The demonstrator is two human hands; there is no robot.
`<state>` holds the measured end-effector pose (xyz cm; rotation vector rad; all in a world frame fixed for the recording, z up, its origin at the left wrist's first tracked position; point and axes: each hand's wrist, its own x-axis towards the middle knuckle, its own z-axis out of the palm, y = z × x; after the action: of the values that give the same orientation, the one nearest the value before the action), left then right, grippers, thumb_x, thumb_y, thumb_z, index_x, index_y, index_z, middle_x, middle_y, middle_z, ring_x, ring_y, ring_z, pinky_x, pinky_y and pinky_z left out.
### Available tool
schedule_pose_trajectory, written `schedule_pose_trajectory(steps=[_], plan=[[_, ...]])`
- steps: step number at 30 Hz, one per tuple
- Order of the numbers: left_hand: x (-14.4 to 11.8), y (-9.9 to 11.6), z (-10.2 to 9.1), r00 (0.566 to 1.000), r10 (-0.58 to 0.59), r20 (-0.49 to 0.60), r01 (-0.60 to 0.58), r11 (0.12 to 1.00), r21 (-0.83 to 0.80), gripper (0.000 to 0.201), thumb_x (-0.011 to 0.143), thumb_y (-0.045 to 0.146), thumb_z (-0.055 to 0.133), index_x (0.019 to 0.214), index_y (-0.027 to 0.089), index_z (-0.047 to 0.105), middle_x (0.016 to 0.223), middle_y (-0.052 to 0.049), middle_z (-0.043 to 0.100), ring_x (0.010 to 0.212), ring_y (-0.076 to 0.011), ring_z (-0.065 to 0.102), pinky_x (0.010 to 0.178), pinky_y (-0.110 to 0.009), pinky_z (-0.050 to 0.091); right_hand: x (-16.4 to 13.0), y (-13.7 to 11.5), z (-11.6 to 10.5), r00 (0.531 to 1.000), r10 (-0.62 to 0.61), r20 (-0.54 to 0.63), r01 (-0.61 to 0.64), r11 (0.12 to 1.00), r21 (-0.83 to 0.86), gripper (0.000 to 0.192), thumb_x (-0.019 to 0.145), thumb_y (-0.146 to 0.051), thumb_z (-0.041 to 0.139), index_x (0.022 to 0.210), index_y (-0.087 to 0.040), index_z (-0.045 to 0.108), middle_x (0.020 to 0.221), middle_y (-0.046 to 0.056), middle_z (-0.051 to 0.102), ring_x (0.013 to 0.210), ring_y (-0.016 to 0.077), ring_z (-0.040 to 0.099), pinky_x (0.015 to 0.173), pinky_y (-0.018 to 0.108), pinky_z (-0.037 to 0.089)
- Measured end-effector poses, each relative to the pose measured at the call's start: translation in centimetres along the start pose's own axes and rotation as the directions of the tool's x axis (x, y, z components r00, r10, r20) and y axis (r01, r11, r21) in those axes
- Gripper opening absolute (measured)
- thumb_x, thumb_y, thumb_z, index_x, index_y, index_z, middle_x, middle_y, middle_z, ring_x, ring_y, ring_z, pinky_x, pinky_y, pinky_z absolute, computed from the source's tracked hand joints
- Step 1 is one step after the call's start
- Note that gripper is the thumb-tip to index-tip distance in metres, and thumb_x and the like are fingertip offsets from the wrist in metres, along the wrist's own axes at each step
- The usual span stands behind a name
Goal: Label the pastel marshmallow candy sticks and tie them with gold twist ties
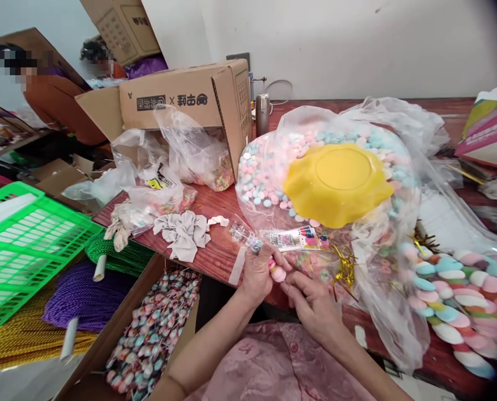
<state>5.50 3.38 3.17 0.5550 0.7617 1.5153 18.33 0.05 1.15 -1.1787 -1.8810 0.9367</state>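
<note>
My left hand is closed around a small pink rounded piece, which shows between thumb and fingers. From the top of that fist a clear printed packet sticks out; whether the hand grips it or it lies on the table behind, I cannot tell. Just right of the pink piece, my right hand has thumb and forefinger pinched at its lower edge, and what lies between those fingertips is too small to make out. Beyond the hands are a printed card packet and a bunch of gold twist ties.
A yellow wavy-edged dish rests on a big clear bag of pastel pieces. Strung pastel pieces lie at right. Left are an open carton, a grey cloth, a green basket and cord bundles. Two people are behind.
</note>
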Motion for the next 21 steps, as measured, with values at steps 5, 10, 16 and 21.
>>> schedule_pose_trajectory(steps=[5, 10, 16, 21], plan=[[0.4, 1.0, -1.5, 0.957, -0.215, 0.193, 0.252, 0.950, -0.187, 0.054, 0.065, 0.067, 0.076, 0.071, 0.017, 0.057, 0.060, -0.001, 0.063, 0.063, -0.0209, 0.067, 0.074, -0.039, 0.055, 0.3, -0.4, -0.1, 0.964, 0.198, 0.176, -0.251, 0.895, 0.369, 0.035, 0.094, -0.044, 0.041, 0.068, -0.022, 0.045, 0.044, -0.006, 0.041, 0.039, 0.0100, 0.033, 0.043, 0.023, 0.027], [1.2, 2.6, -2.6, 0.967, -0.188, 0.171, 0.223, 0.951, -0.216, 0.055, 0.064, 0.053, 0.084, 0.103, 0.019, 0.065, 0.089, -0.007, 0.074, 0.090, -0.0274, 0.071, 0.086, -0.044, 0.053, -0.1, 0.1, -0.6, 0.968, 0.220, 0.119, -0.247, 0.911, 0.330, 0.033, 0.094, -0.040, 0.049, 0.068, -0.020, 0.054, 0.053, -0.004, 0.046, 0.048, 0.0098, 0.040, 0.047, 0.023, 0.031], [1.6, 2.3, -2.3, 0.966, -0.252, -0.059, 0.224, 0.929, -0.293, 0.034, 0.082, 0.038, 0.073, 0.062, 0.016, 0.056, 0.057, 0.002, 0.061, 0.056, -0.0139, 0.062, 0.076, -0.035, 0.056, -0.6, 1.0, -0.3, 0.961, -0.181, -0.211, 0.128, 0.962, -0.243, 0.023, 0.095, -0.024, 0.051, 0.092, -0.019, 0.072, 0.066, 0.002, 0.064, 0.060, 0.0144, 0.055, 0.059, 0.027, 0.037], [1.6, 2.1, -1.5, 0.934, -0.276, -0.229, 0.179, 0.912, -0.368, 0.044, 0.087, 0.042, 0.067, 0.057, 0.017, 0.048, 0.050, 0.005, 0.051, 0.049, -0.0101, 0.054, 0.067, -0.029, 0.054, -0.7, 1.0, 0.0, 0.948, -0.294, -0.125, 0.209, 0.867, -0.452, 0.026, 0.090, -0.013, 0.049, 0.093, -0.016, 0.075, 0.063, 0.005, 0.064, 0.061, 0.0150, 0.051, 0.062, 0.031, 0.031]])
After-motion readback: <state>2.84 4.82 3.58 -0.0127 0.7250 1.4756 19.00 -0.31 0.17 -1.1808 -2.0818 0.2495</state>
